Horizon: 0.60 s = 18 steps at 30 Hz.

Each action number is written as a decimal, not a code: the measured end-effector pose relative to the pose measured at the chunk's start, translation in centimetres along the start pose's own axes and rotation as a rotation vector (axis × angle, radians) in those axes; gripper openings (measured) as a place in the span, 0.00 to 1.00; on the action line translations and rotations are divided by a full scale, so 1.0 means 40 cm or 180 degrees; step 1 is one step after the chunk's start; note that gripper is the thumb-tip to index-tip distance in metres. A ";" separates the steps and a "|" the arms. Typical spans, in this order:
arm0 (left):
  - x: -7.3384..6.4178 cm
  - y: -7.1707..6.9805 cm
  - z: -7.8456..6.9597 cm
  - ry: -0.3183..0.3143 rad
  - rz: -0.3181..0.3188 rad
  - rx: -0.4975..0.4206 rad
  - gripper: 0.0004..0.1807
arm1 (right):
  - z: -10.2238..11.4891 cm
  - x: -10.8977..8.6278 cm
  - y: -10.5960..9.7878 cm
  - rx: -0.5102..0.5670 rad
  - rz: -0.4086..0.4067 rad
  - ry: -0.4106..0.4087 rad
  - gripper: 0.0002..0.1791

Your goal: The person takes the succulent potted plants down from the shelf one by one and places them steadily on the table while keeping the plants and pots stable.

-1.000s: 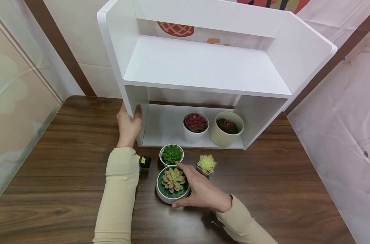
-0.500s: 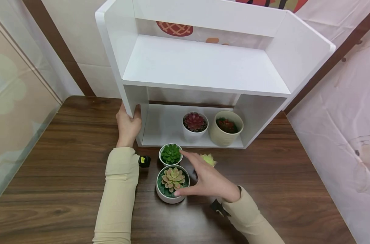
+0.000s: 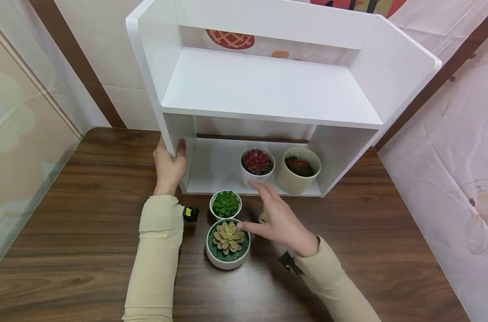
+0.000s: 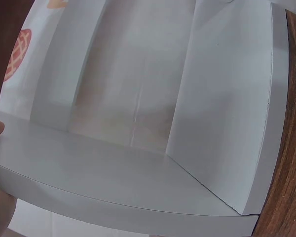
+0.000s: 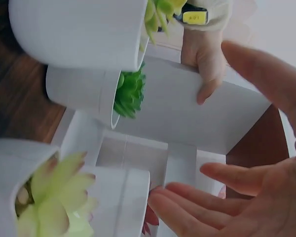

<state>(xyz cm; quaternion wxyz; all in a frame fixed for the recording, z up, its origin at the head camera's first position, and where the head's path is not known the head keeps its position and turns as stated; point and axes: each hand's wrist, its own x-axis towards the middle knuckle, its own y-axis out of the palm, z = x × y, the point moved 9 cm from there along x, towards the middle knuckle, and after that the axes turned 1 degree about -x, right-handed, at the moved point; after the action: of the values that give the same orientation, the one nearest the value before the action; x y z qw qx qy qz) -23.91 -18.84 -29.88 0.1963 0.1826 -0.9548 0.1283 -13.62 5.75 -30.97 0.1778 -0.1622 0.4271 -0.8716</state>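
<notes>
My left hand (image 3: 169, 166) grips the front edge of the left side panel of a white shelf (image 3: 264, 87), thumb on the inner face. My right hand (image 3: 284, 219) hovers over the table with fingers spread and holds nothing. Under it, mostly hidden in the head view, is a small potted yellow-green succulent (image 5: 54, 197). Left of this hand stand a wide white pot with a pale rosette succulent (image 3: 229, 239) and, just behind it, a potted green succulent (image 3: 225, 204). On the lower shelf are a potted red succulent (image 3: 258, 162) and a cream pot (image 3: 298, 172) with a reddish plant.
The shelf stands at the back of a dark wood table (image 3: 87, 232). Patterned fabric hangs behind it and at both sides. A black wrist camera (image 3: 191, 213) sits beside the left cuff.
My right hand has moved away from the wide white pot, back and to the right, over the small yellow-green succulent. My left hand stays on the side panel.
</notes>
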 end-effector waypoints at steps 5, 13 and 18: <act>0.000 -0.002 0.001 0.0000 -0.0008 -0.0002 0.20 | -0.013 0.026 -0.031 -0.0177 -0.0383 0.0063 0.52; -0.001 -0.002 0.005 -0.0019 -0.0004 0.0002 0.20 | -0.029 0.059 -0.055 -0.0362 -0.0520 0.0191 0.51; -0.001 -0.003 0.003 0.0004 -0.0027 0.0024 0.20 | -0.037 0.074 -0.059 -0.0400 -0.0533 0.0176 0.51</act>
<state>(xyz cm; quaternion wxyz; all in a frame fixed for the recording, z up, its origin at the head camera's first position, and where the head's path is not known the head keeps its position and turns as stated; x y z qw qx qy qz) -23.88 -18.98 -29.97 0.1968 0.1873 -0.9534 0.1312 -17.30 6.79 -29.55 0.0820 -0.1841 0.4707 -0.8590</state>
